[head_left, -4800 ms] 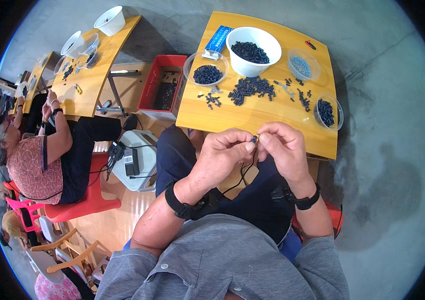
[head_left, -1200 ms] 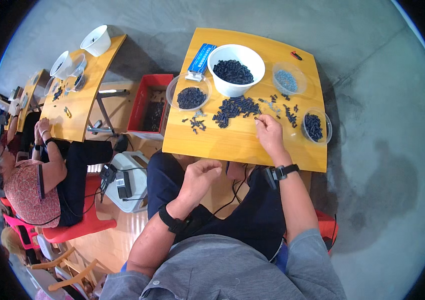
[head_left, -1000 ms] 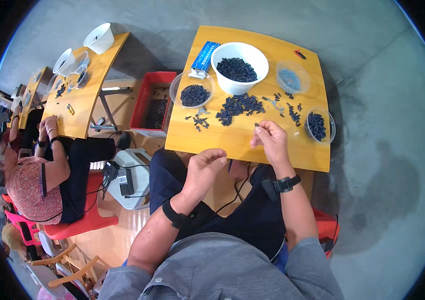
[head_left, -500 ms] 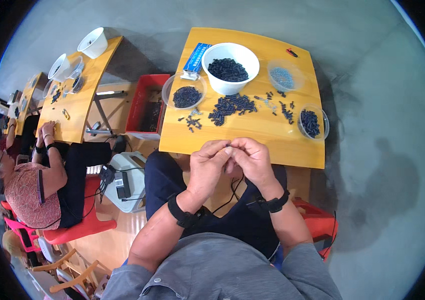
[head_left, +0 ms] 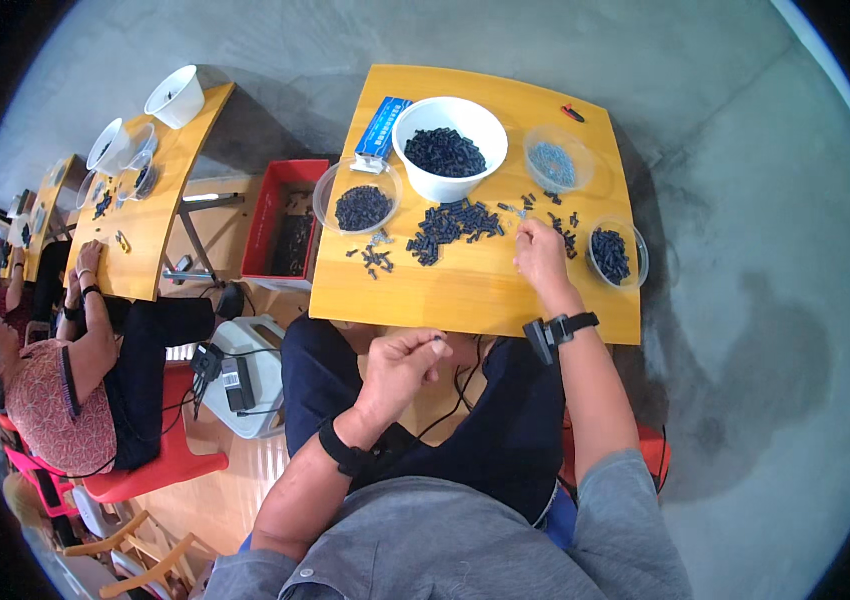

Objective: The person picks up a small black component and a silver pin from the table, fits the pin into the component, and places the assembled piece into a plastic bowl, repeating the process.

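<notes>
My left hand [head_left: 400, 372] hovers over my lap, just off the table's front edge, with thumb and fingers pinched on a small dark piece that barely shows. Over the table, my right hand [head_left: 542, 252] reaches down with curled fingers beside a few small silvery pieces [head_left: 517, 211]; whatever its fingertips pinch is hidden. Left of that hand lies a heap of short black cylindrical parts [head_left: 455, 228]. Small black pieces [head_left: 567, 238] are scattered to its right. A clear tub of silvery-blue small parts [head_left: 553, 165] stands beyond it.
A white bucket [head_left: 415, 165] of black parts stands at the back beside a blue box [head_left: 382, 128]. Clear tubs [head_left: 325, 205] [head_left: 642, 262] flank the table. A red-handled tool [head_left: 572, 113] lies far right. A red bin [head_left: 257, 240] and a seated co-worker [head_left: 60, 400] are left.
My hands were together at the table's front edge. The right has moved forward and right to the silvery pieces; the left has dropped back slightly toward my lap, still pinching.
</notes>
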A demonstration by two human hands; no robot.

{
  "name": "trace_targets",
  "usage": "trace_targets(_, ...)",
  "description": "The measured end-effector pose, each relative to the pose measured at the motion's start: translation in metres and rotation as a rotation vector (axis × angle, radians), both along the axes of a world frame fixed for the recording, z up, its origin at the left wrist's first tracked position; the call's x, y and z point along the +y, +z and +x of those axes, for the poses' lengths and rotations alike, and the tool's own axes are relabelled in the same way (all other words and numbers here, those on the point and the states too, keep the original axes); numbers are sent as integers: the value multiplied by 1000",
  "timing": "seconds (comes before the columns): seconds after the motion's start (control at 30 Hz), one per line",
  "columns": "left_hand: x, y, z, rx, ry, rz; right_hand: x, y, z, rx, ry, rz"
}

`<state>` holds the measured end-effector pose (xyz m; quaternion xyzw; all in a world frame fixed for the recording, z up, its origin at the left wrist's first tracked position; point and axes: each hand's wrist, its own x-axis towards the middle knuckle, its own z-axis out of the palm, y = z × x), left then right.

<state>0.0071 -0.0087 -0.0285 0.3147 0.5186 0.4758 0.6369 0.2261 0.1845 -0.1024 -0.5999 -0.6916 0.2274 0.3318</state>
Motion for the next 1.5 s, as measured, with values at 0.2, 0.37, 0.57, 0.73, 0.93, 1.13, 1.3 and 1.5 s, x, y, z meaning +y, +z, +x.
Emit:
trace_targets(0.2,-5,-8,-2,-1,-93,3,12,10,-21,-253,-21,101)
trace_targets(0.37,-2,-6,-3,-22,-89,32,14,9,-24,-317,0,92)
trace_targets(0.57,2,0,-5,-39,-88,101,14,6,-25,-425,-19,121)
trace_targets(0.73,2,3,-11,-27,-54,118,-3,22,-20,225,-53,-223)
trace_targets(0.93,1,13,-12,-78,-11,91,-42,41,-19,1020,34,-419)
trace_targets(1.13,-2,31,-10,-108,-20,159,-75,71,-28,1132,198,-451)
trace_targets(1.3,-11,34,-11,-126,-16,300,-104,103,-39,1088,282,-439)
trace_targets(1.5,-23,42,-11,-153,3,317,-138,122,-53,1065,376,-382)
